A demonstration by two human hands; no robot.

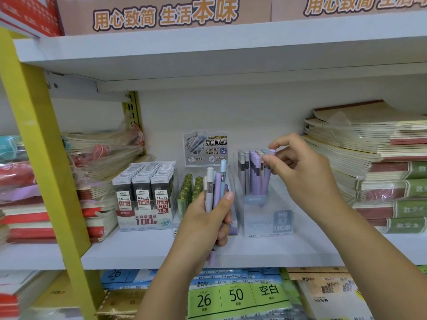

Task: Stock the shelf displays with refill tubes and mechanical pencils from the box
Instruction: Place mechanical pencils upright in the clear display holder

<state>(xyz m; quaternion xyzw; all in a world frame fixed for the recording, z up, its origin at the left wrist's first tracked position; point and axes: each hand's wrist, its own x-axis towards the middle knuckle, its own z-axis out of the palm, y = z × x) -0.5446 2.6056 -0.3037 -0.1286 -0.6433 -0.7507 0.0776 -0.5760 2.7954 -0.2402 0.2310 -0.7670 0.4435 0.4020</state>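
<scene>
While upright, purple pencil in right hand.

A stationery shop: white shelves stacked with notebooks and retail display boxes of pencil leads.

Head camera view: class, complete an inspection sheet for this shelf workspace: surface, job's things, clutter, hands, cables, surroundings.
Surface: white shelf board holding the displays.
Job's things: clear display box with tubes standing at its back; bundle of tubes; purple tube; supply box not seen.
Clutter: lead display and green tubes left of it.
Grippers: left hand grips the bundle; right hand pinches the purple tube's top at the box.
Cables: nothing seen.
Surroundings: notebook stacks both sides; paper packs below; yellow upright left.
</scene>
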